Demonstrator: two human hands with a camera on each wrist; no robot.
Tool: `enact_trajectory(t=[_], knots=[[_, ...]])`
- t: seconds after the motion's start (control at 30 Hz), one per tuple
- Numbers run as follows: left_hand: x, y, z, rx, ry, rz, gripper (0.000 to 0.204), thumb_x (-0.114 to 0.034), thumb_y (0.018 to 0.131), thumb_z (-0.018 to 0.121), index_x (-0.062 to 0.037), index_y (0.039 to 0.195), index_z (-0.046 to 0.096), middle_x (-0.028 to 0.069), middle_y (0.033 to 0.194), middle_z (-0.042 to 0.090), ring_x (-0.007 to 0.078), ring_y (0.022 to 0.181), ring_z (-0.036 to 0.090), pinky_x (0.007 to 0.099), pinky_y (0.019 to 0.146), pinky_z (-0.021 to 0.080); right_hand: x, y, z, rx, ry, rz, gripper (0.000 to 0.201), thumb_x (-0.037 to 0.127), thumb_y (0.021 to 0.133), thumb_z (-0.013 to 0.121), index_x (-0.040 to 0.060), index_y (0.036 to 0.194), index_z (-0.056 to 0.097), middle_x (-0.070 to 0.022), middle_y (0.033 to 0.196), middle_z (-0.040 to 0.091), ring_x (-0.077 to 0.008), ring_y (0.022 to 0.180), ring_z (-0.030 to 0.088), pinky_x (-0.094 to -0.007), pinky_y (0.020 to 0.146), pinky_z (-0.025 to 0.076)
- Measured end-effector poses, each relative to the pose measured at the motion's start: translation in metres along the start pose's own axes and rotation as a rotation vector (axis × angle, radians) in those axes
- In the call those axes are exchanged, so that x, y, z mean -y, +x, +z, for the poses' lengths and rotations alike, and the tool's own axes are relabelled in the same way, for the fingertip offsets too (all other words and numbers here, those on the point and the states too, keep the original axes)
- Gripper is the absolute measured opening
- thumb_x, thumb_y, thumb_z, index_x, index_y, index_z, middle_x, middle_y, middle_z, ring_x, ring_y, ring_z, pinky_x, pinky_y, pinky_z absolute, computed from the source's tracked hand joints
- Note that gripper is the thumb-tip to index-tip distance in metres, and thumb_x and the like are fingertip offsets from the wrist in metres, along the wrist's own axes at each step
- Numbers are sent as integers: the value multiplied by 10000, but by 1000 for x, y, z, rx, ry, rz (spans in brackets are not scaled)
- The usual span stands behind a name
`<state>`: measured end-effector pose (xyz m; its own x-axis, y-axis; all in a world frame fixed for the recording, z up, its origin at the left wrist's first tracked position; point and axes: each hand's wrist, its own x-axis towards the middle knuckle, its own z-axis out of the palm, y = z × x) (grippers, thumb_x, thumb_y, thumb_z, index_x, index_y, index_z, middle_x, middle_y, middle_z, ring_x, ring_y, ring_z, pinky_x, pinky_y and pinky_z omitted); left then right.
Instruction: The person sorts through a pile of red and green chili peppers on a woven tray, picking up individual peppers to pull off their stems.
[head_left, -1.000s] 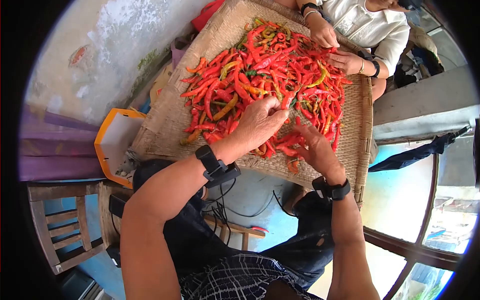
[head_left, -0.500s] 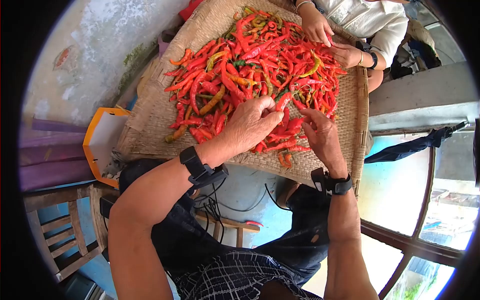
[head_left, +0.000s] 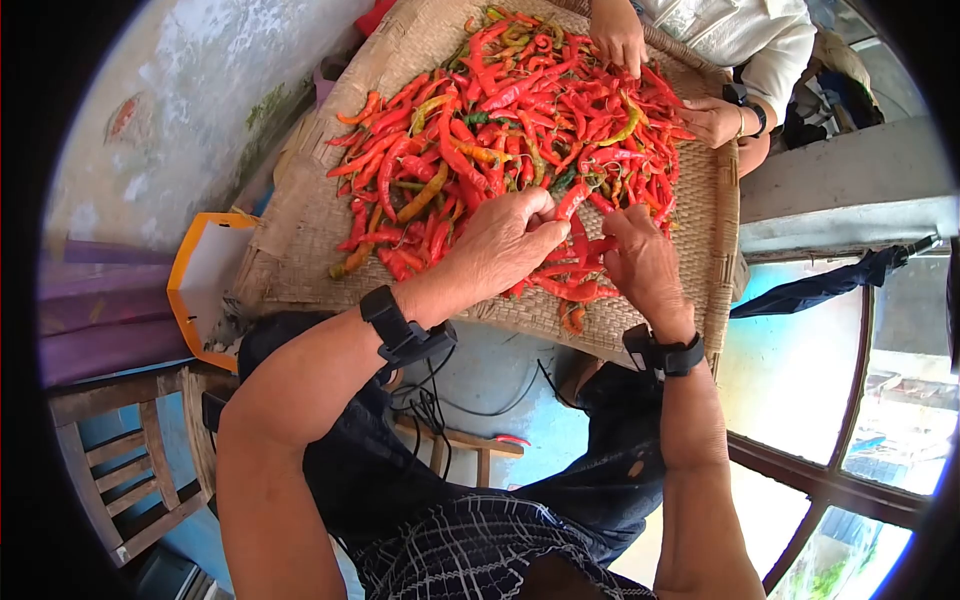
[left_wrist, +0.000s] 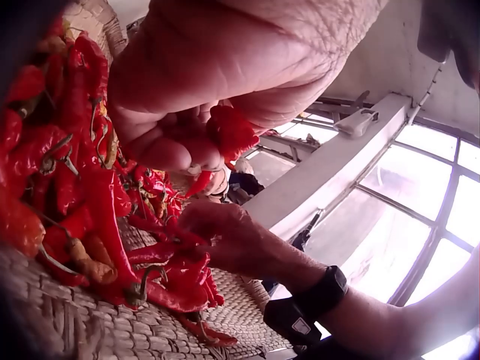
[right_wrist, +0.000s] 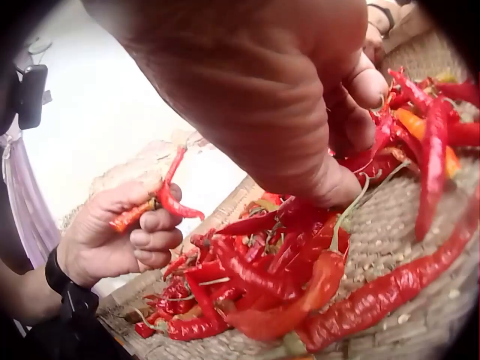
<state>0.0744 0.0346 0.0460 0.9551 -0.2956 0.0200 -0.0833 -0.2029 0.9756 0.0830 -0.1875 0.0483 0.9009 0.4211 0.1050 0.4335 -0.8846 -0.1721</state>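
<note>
Red chili peppers, with some yellow, orange and green ones, lie heaped on a large woven tray. My left hand holds red chili peppers above the near side of the heap. In the right wrist view, a slim curved chili pepper and a shorter orange-red one stick out between the left thumb and fingers. My right hand reaches down beside it, fingers curled, pinching a red chili pepper at the heap's near right edge. Its fingertips are partly hidden among the peppers in the right wrist view.
Across the tray another person's hands work at the heap's far right. An orange-edged white box stands left of the tray, beside a wooden chair. A folded dark umbrella hangs at right, near the windows.
My right hand has come down into the heap and its fingers have curled. My left hand keeps holding its peppers. The other person's hands have moved apart, one reaching into the heap.
</note>
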Motion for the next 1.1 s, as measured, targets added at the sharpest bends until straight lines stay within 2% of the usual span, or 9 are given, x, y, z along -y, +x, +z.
enact_trajectory(t=[0.23,0.33,0.43,0.5,0.57,0.7,0.87,1.03,1.1], knots=[[0,1,1,26,9,7,238,-223,883,590,0,818,538,-9,629,475,59,585,416,276,517,353,-13,-6,-10,-70,86,90,223,46,722,601,42,938,547,-150,820,600,-359,743,603,-434,653,488],[2,1,2,22,36,1,241,-219,881,591,5,814,536,-3,620,474,64,582,417,278,519,354,-19,-6,-20,27,403,204,161,82,776,627,24,920,586,-130,741,608,-257,637,597,-351,612,471],[3,1,1,12,123,12,226,-204,873,591,11,845,529,30,647,499,99,588,449,296,538,380,-11,-5,-35,132,846,313,144,128,857,625,-2,917,617,-2,699,568,-79,628,523,-264,558,427],[7,1,3,19,177,1,217,-192,868,591,14,882,523,57,686,525,127,599,482,311,556,405,-4,-6,-45,171,911,353,157,147,867,624,5,935,625,13,711,571,-70,626,517,-247,557,424],[13,-1,8,-186,278,172,265,-193,860,602,5,1006,504,130,893,557,231,778,558,358,694,458,-1,-8,-45,213,978,389,171,166,877,624,13,953,633,27,723,573,-62,625,511,-230,556,421],[-4,-5,6,-136,534,361,344,-218,851,629,-3,1091,507,167,1104,495,336,1028,483,413,887,414,-3,-10,-33,251,1092,369,270,276,902,625,51,1052,632,43,758,573,-47,645,514,-199,561,425],[4,-9,15,-21,528,448,223,-182,859,609,6,973,572,152,1035,525,313,995,502,401,855,437,11,-6,-30,296,1268,405,281,286,932,579,44,1069,624,34,739,573,-47,642,537,-193,574,450],[1,-9,11,36,534,373,157,-141,878,577,6,910,531,140,848,561,319,812,570,417,697,462,-2,4,-21,-84,1380,575,276,261,933,570,1,991,640,12,628,551,-62,525,499,-204,495,415],[0,-8,10,55,509,290,154,-144,886,566,2,902,520,149,808,566,329,747,587,429,652,462,-18,6,-23,-41,1284,582,291,270,929,575,-11,972,637,2,624,554,-65,508,496,-211,484,416]])
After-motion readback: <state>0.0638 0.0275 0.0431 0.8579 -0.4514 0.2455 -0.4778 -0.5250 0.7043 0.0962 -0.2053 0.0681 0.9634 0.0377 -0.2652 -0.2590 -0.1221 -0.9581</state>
